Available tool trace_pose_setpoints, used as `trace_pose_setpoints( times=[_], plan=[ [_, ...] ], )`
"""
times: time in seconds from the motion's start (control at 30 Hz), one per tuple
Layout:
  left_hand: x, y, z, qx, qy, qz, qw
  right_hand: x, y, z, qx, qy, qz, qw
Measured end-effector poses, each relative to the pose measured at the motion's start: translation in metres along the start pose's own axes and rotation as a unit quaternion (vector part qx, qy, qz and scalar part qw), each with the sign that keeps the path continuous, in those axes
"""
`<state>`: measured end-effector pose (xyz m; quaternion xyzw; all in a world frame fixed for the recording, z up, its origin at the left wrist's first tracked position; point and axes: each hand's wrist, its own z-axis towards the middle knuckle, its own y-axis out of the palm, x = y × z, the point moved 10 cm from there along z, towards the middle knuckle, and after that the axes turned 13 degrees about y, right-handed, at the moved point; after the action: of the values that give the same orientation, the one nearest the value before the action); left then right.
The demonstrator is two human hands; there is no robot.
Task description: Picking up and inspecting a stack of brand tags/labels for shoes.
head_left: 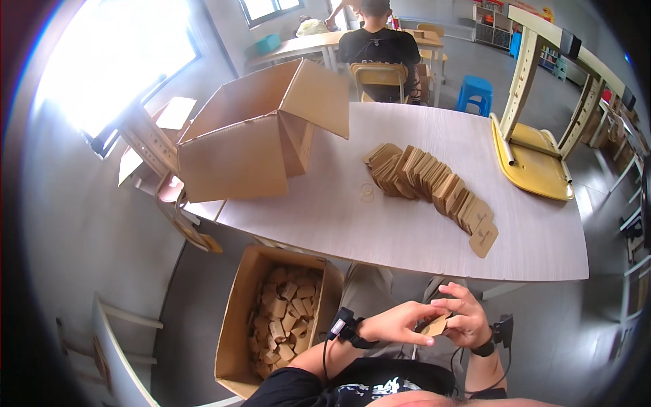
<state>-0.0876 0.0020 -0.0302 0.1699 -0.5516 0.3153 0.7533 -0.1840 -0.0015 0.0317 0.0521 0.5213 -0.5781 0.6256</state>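
Window light floods the grey-floored room. A pale wood-grain counter (298, 227) bears a fanned row of brown cards (424, 175) and an open carton (230, 166). Near its front edge, the left hand (400, 321) and right hand (472, 325) have their fingers clamped on a small brown card (436, 327).

Brown card (437, 326) partly covered by fingers (458, 306). Print on card row (482, 239) too small to be read. Upper carton (234, 166): bottom hidden. Window (115, 61) washed out by glare. Black shirt (407, 370) cut off by lower edge.
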Motion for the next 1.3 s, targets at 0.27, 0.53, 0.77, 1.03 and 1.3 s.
trace_pose_setpoints(
  times=[0.27,0.53,0.77,1.03,1.3],
  plan=[
    [0.006,-0.019,-0.001,0.052,0.001,0.081,0.995,0.003,-0.013,0.002,0.055,0.039,-0.009,0.998],
    [0.016,-0.064,-0.011,0.162,0.025,0.168,0.972,0.014,-0.027,-0.003,0.097,0.063,-0.044,0.992],
    [0.045,-0.124,-0.023,0.247,0.042,0.449,0.858,0.027,-0.035,-0.007,0.107,0.094,-0.081,0.986],
    [0.053,-0.156,-0.023,0.268,0.041,0.545,0.793,0.042,-0.046,-0.009,0.118,0.135,-0.115,0.977],
    [0.042,-0.174,-0.016,0.224,-0.052,0.620,0.750,0.051,-0.049,-0.009,0.126,0.154,-0.139,0.970]
  ],
)
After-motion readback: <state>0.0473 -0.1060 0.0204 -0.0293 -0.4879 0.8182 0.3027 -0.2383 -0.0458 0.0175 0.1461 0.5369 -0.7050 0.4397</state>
